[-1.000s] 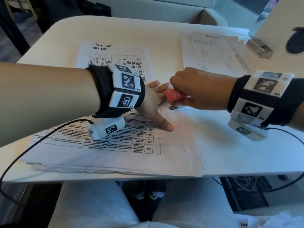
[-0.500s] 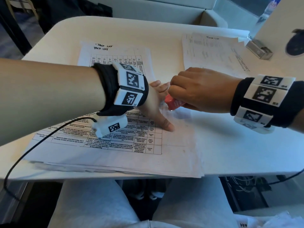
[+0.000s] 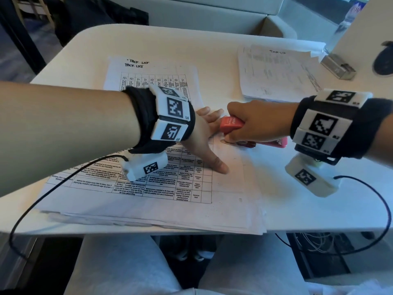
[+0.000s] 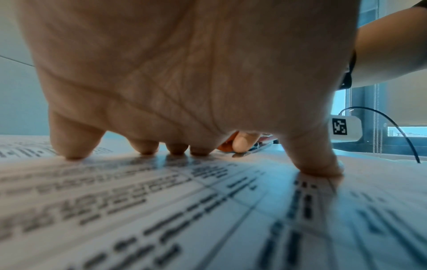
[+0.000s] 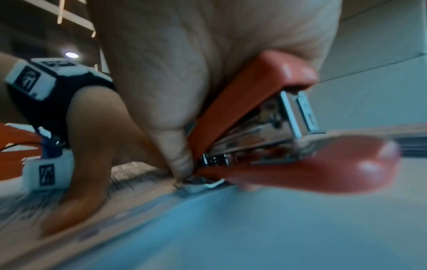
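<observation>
A stack of printed task-list papers (image 3: 148, 188) lies on the white table (image 3: 212, 45). My left hand (image 3: 204, 133) is spread flat on it, fingertips and thumb pressing the sheets down, as the left wrist view shows on the papers (image 4: 161, 201). My right hand (image 3: 255, 120) grips a red stapler (image 3: 230, 124) at the stack's right edge, just beside the left fingers. In the right wrist view the stapler (image 5: 254, 102) has its top arm raised off the base, nose at the paper edge (image 5: 129, 175).
A second pile of papers (image 3: 276, 75) lies at the back right, with a small metal box (image 3: 338, 67) beside it and a white upright panel behind. Black cables hang from both wrist cameras over the table's front edge.
Half a second ago my right hand pressed the stapler down on the stack. Now the top arm has come up, and the hand has drawn slightly right. The left hand stays put.
</observation>
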Tool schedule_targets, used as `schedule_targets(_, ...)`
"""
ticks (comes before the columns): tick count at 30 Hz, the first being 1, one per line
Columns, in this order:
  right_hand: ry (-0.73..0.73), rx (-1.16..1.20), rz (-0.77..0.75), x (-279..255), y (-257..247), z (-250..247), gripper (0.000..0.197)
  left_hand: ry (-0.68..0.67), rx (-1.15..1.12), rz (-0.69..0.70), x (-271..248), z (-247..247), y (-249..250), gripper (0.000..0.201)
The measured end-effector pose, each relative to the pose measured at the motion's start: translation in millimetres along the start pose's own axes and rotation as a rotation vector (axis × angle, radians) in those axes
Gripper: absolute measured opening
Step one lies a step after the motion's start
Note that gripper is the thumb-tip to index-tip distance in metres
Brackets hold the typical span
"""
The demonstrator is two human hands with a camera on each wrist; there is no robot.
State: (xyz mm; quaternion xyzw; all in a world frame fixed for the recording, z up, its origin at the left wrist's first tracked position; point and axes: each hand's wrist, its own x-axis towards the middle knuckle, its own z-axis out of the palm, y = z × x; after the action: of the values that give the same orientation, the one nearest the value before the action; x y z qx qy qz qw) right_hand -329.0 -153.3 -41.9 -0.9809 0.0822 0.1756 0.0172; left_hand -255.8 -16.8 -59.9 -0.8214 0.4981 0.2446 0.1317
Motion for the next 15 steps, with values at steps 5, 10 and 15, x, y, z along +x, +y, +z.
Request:
schedule_targets(5,-0.105,0.079,0.107,7,-6,-9,0.034,0.002,-0.003,0.0,0,0,1,0.119)
schedule_targets(10,-0.249,0.237,0.185,12,-5,-16,0.043,-0.001,0.004,-0.01,0,0,0,0.123)
schedule_targets(15,-0.256,0.225,0.167,9,-3,-17,0.039,-0.006,-0.005,-0.013,2,1,-2,0.126)
